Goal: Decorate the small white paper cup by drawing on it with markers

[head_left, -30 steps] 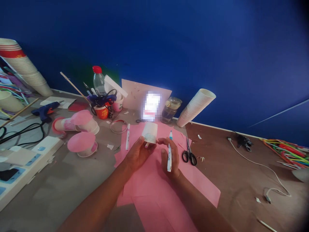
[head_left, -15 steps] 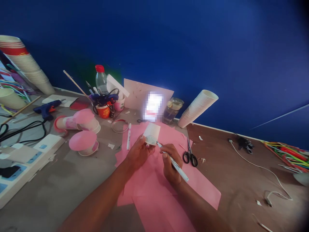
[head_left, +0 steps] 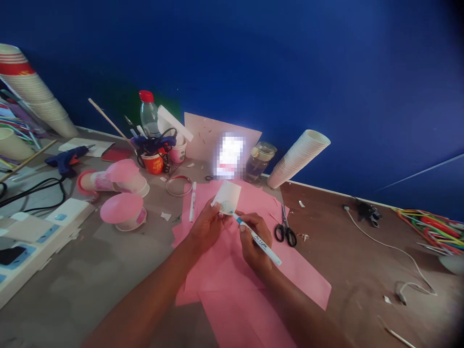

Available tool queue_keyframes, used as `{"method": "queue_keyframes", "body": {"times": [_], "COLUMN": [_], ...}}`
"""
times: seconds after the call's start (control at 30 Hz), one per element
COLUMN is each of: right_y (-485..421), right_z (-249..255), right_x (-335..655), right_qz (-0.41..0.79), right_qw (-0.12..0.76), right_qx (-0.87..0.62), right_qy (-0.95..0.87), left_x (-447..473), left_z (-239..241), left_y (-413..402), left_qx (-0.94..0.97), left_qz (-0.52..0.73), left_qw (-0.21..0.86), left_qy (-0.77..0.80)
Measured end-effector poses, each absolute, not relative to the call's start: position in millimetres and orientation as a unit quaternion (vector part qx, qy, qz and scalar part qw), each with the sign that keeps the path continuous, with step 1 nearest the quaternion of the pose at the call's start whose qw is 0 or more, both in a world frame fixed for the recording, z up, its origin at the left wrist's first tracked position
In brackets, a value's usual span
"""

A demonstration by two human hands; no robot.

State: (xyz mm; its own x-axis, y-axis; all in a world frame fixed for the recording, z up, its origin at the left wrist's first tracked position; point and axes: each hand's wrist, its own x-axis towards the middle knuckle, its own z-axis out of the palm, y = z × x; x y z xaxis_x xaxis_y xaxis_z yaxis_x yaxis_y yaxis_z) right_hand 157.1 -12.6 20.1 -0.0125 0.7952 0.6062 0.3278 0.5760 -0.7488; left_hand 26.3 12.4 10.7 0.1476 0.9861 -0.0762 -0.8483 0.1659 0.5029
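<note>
At the frame's centre, a paper cup [head_left: 227,196] is pinched by the left hand [head_left: 206,226]; a marker [head_left: 256,238] is gripped by the right hand [head_left: 253,239], its tip touching the cup.

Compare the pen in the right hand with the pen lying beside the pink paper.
The held pen is gripped by the right hand, slanted, its blue tip against the white cup in the left hand. The loose pen lies flat and untouched beside the pink paper. Both are slim and white.

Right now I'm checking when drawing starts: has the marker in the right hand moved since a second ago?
Yes. The marker tipped from upright to slanted; its tip swung left, away from the scissors, to the paper cup.
</note>
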Motion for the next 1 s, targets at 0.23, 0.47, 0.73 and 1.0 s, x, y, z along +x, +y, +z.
{"method": "queue_keyframes", "body": {"times": [0.23, 0.47, 0.73, 1.0], "right_y": [-9.3, -6.9, -5.3, -4.8], "right_z": [19.0, 17.1, 18.9, 18.5], "right_x": [159.8, 162.4, 162.0, 161.6], "right_qz": [0.203, 0.201, 0.199, 0.204], "right_qw": [0.577, 0.579, 0.58, 0.576], "right_qx": [-0.452, -0.452, -0.461, -0.469], "right_qy": [-0.649, -0.648, -0.642, -0.638], "left_x": [25.7, 24.8, 25.3, 24.0], "left_z": [8.0, 6.5, 5.8, 4.2], "left_y": [12.4, 12.1, 13.4, 13.2], "left_qx": [0.184, 0.183, 0.179, 0.214], "left_qz": [0.61, 0.608, 0.617, 0.616], "left_qw": [0.741, 0.742, 0.738, 0.73], "left_qy": [0.211, 0.215, 0.206, 0.205]}}
